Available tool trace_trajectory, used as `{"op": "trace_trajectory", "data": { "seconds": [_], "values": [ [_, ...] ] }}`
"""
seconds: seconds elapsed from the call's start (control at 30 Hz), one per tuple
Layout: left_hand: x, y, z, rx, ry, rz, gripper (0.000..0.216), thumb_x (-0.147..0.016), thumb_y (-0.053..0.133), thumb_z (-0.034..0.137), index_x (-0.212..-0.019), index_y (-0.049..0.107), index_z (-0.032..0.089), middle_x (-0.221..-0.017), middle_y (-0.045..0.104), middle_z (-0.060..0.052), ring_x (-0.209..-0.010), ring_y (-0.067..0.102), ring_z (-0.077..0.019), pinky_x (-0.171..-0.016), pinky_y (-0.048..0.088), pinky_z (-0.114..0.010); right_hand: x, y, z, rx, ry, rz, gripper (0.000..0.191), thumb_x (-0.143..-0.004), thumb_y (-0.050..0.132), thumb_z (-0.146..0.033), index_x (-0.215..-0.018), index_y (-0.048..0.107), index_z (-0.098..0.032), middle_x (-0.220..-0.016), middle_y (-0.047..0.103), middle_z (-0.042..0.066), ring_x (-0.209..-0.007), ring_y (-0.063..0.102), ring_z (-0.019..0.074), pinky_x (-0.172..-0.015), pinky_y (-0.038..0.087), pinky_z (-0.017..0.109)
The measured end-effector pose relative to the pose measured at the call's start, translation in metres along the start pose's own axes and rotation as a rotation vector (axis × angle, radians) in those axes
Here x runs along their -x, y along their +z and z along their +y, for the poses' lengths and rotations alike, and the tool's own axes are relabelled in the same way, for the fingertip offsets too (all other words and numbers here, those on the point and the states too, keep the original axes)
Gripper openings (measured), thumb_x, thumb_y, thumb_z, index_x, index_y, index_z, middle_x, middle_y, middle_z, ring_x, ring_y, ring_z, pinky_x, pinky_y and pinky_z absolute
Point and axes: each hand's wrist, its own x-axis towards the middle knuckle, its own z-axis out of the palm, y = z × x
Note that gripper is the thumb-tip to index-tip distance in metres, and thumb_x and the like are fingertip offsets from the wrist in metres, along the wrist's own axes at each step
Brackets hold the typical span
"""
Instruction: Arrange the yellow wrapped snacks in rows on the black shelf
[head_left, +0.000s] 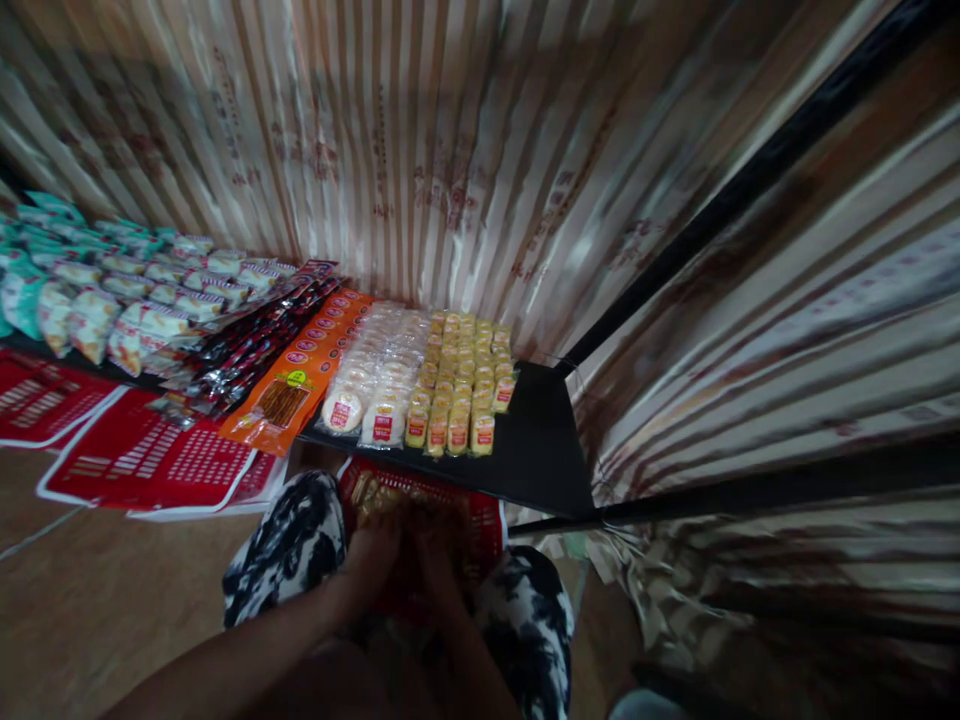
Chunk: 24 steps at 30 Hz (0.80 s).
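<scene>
Both hands are down in the person's lap, between knees in black-and-white patterned trousers. The left hand and the right hand lie on a red packet that rests across the thighs, just below the front edge of the bench. The packet is red with a yellowish picture near its top left corner and rows of pale marks on its face; the print is too blurred to read. The hands are dark and smeared by motion, so I cannot tell whether the fingers are clenched on the packet or only resting on it.

On the black bench, goods lie in neat rows. Nearest the hands are small yellow packs with red labels, and beside them to the left round pale cakes in clear wrappers, also red-labelled. Next comes an overlapping line of orange packets bearing red oval badges and a green-yellow mark; none of the lettering can be made out. Further left are dark glossy red-and-black sachets, then cream-coloured snack bags, and teal bags at the far end.

Red sheets with white rows of print hang below the bench front on the left, unreadable. Behind everything hangs a striped, shiny curtain with faint reddish figures on it. The floor is brown.
</scene>
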Motion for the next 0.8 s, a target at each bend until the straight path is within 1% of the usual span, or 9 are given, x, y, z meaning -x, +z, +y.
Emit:
{"op": "trace_trajectory", "data": {
  "seconds": [0.1,0.17,0.23,0.3,0.43,0.53,0.6,0.67,0.8],
  "values": [
    [0.02,-0.011,0.006,0.014,0.132,0.129,0.039,-0.084,0.042,0.005,-0.119,0.056,0.013,-0.128,0.055,-0.014,-0.116,0.052,-0.0229,-0.093,0.046,-0.035,0.014,-0.008,-0.011,-0.122,-0.025,-0.032,0.055,-0.078,0.04,-0.059,-0.103,0.067,-0.019,-0.106,0.069,0.01,-0.108,0.059,0.0245,-0.095,0.043,0.038],
    [0.031,-0.01,0.011,0.044,0.209,0.206,0.037,-0.086,0.043,0.01,-0.121,0.054,0.015,-0.132,0.052,-0.012,-0.122,0.048,-0.0227,-0.098,0.044,-0.035,0.025,-0.014,-0.021,-0.227,-0.036,-0.029,0.053,-0.077,0.04,-0.059,-0.097,0.069,-0.02,-0.098,0.071,0.009,-0.103,0.061,0.025,-0.092,0.045,0.039],
    [0.04,-0.005,0.016,0.084,0.297,0.295,0.037,-0.087,0.043,0.015,-0.124,0.051,0.015,-0.134,0.05,-0.011,-0.125,0.045,-0.023,-0.099,0.043,-0.037,0.038,-0.022,-0.031,-0.282,-0.057,0.007,0.045,-0.074,0.046,-0.057,-0.088,0.071,-0.023,-0.094,0.071,0.008,-0.102,0.061,0.0246,-0.092,0.046,0.038],
    [0.045,0.002,0.02,0.124,0.381,0.415,0.04,-0.088,0.042,0.017,-0.128,0.046,0.013,-0.134,0.049,-0.012,-0.127,0.042,-0.0234,-0.101,0.041,-0.038,0.048,-0.03,-0.04,-0.305,-0.089,0.051,0.032,-0.065,0.062,-0.05,-0.083,0.072,-0.026,-0.099,0.07,0.005,-0.107,0.058,0.024,-0.096,0.043,0.035],
    [0.048,0.004,0.025,0.276,0.479,0.651,0.047,-0.089,0.035,0.011,-0.136,0.032,0.011,-0.136,0.045,-0.015,-0.134,0.031,-0.0217,-0.105,0.04,-0.039,0.063,-0.047,-0.058,-0.493,-0.103,0.163,0.036,-0.063,0.067,-0.045,-0.091,0.07,-0.023,-0.105,0.069,0.006,-0.102,0.061,0.0241,-0.091,0.046,0.037],
    [0.05,-0.006,0.03,0.435,0.497,0.745,0.049,-0.09,0.034,0.013,-0.138,0.027,0.014,-0.139,0.04,-0.015,-0.135,0.028,-0.0208,-0.105,0.04,-0.04,0.069,-0.055,-0.072,-0.66,-0.07,0.162,0.043,-0.058,0.074,-0.041,-0.095,0.067,-0.02,-0.098,0.071,0.006,-0.093,0.064,0.0229,-0.084,0.049,0.035],
    [0.051,-0.015,0.036,0.546,0.461,0.73,0.047,-0.089,0.037,0.017,-0.136,0.03,0.015,-0.141,0.038,-0.015,-0.134,0.031,-0.0218,-0.105,0.039,-0.042,0.071,-0.058,-0.08,-0.736,-0.066,0.152,0.046,-0.057,0.076,-0.041,-0.097,0.066,-0.019,-0.092,0.072,0.005,-0.085,0.066,0.0219,-0.076,0.052,0.033],
    [0.051,-0.024,0.042,0.681,0.343,0.654,0.045,-0.088,0.04,0.02,-0.133,0.036,0.014,-0.14,0.038,-0.016,-0.132,0.034,-0.0234,-0.106,0.037,-0.045,0.072,-0.06,-0.086,-0.777,-0.079,0.173,0.048,-0.057,0.076,-0.041,-0.099,0.064,-0.02,-0.088,0.072,0.004,-0.077,0.067,0.0202,-0.068,0.052,0.031],
    [0.043,-0.039,0.054,1.007,0.096,0.495,0.042,-0.085,0.042,0.025,-0.126,0.045,0.014,-0.13,0.051,-0.015,-0.122,0.047,-0.0226,-0.104,0.039,-0.043,0.073,-0.065,-0.091,-0.79,-0.133,0.22,0.047,-0.058,0.077,-0.041,-0.098,0.063,-0.021,-0.089,0.071,0.002,-0.076,0.067,0.0183,-0.067,0.053,0.028]
  ]
}}
